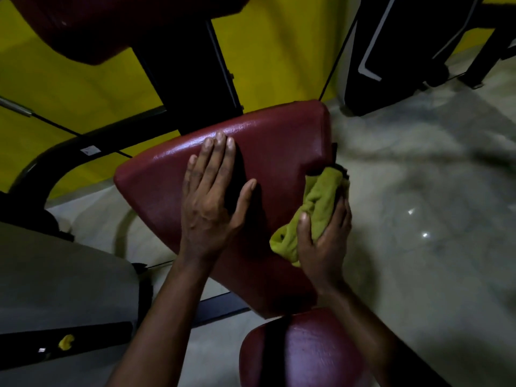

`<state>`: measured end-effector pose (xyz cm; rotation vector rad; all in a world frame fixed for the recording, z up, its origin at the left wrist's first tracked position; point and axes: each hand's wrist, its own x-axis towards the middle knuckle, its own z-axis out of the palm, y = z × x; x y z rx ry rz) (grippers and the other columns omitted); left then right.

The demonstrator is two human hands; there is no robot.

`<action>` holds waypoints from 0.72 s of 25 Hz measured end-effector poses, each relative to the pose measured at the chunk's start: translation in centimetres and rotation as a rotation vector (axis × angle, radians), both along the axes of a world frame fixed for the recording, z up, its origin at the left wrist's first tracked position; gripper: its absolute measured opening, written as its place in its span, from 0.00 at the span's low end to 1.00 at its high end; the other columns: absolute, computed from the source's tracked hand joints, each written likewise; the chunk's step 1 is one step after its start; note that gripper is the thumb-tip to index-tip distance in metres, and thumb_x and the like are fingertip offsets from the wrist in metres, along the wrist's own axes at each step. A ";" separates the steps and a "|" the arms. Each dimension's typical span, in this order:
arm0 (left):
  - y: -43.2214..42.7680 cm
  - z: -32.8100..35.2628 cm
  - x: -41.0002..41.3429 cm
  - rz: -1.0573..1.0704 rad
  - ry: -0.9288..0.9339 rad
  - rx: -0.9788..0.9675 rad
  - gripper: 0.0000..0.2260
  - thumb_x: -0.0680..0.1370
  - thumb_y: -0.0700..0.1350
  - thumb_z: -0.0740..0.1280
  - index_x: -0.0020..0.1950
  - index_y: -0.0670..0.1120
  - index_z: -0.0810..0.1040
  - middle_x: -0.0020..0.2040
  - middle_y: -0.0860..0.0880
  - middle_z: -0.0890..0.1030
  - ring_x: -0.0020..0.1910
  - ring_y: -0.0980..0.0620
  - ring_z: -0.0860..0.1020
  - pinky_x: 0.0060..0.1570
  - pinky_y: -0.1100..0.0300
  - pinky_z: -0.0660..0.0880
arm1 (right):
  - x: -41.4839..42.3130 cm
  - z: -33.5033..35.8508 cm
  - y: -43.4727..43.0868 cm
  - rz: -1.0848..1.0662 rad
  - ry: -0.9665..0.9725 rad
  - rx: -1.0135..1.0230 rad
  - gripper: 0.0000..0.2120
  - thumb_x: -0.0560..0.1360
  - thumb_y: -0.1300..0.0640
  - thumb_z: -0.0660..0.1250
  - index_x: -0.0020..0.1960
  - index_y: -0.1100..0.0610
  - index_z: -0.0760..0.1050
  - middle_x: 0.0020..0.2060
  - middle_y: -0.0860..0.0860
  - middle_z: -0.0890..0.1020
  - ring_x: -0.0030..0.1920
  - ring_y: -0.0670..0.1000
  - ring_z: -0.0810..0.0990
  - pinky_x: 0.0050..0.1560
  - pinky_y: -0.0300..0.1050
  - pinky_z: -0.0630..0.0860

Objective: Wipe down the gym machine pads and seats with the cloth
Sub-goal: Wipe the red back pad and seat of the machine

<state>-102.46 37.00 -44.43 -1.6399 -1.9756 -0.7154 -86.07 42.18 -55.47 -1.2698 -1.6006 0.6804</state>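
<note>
**Q:** Where is the cloth?
**A:** The green cloth (317,205) is bunched against the right edge of the dark red pad (273,141), touching its side. The pad sits tilted in the middle of the view, in front of a black frame (190,74).

**Q:** How does the right hand hold it?
**A:** The right hand (325,244) grips the cloth from beside the pad. The thumb is curled over the near fold. The other fingers wrap behind it and are mostly hidden by the fabric.

**Q:** And the left hand?
**A:** The left hand (209,196) lies flat on top of the pad, fingers straight and close together, thumb spread to the right. It holds nothing.

**Q:** What else appears?
**A:** A second red pad (307,350) lies beneath the right forearm, and a third pad (69,26) is at upper left. A yellow wall (279,51) stands behind, and a pale glossy floor (418,191) lies to the right.
</note>
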 end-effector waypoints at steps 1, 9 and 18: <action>0.1 -0.2 0.0 0.006 0.017 0.006 0.27 0.81 0.51 0.67 0.75 0.39 0.66 0.76 0.42 0.65 0.77 0.47 0.60 0.76 0.49 0.55 | 0.4 -0.9 -0.4 0.013 0.022 -0.045 0.34 0.77 0.43 0.61 0.76 0.59 0.59 0.72 0.63 0.69 0.72 0.61 0.68 0.70 0.65 0.68; 0.2 -0.5 0.1 0.054 0.080 0.027 0.30 0.80 0.56 0.67 0.75 0.39 0.66 0.76 0.42 0.65 0.77 0.47 0.61 0.76 0.49 0.56 | -0.7 7.6 5.8 0.127 0.048 0.153 0.30 0.78 0.45 0.62 0.77 0.57 0.65 0.75 0.53 0.69 0.75 0.50 0.66 0.72 0.48 0.65; 0.3 -0.6 0.3 0.055 0.101 0.040 0.30 0.80 0.56 0.66 0.75 0.39 0.66 0.76 0.42 0.66 0.77 0.47 0.62 0.76 0.49 0.58 | -0.8 8.0 5.7 0.114 0.098 0.144 0.30 0.77 0.48 0.63 0.77 0.55 0.65 0.74 0.51 0.69 0.74 0.48 0.67 0.71 0.50 0.68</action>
